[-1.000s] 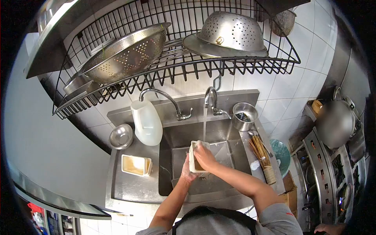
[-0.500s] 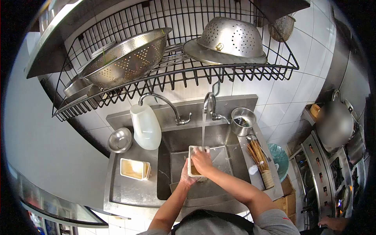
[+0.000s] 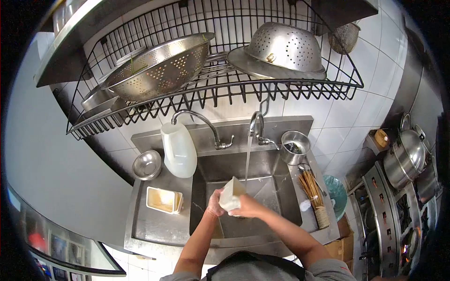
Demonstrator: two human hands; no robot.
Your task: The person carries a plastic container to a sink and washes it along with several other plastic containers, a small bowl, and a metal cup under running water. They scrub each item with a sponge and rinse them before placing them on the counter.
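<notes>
Over the sink, a white rectangular container is tilted between both hands. My left hand grips its left side, fingers wrapped round it. On the lower right side, my right hand holds the same container. Water runs from the right faucet just behind the container. Other white containers, nested together, lie on the left part of the steel counter.
A translucent jug and a steel bowl stand at the left. Right are a steel pot and a bundle of sticks. Above hangs a wire rack with colanders. A stove is far right.
The container has turned and tipped between my hands. My right hand has moved from inside it to its lower side. The view has shifted slightly, and a person's arm at the lower right has mostly gone.
</notes>
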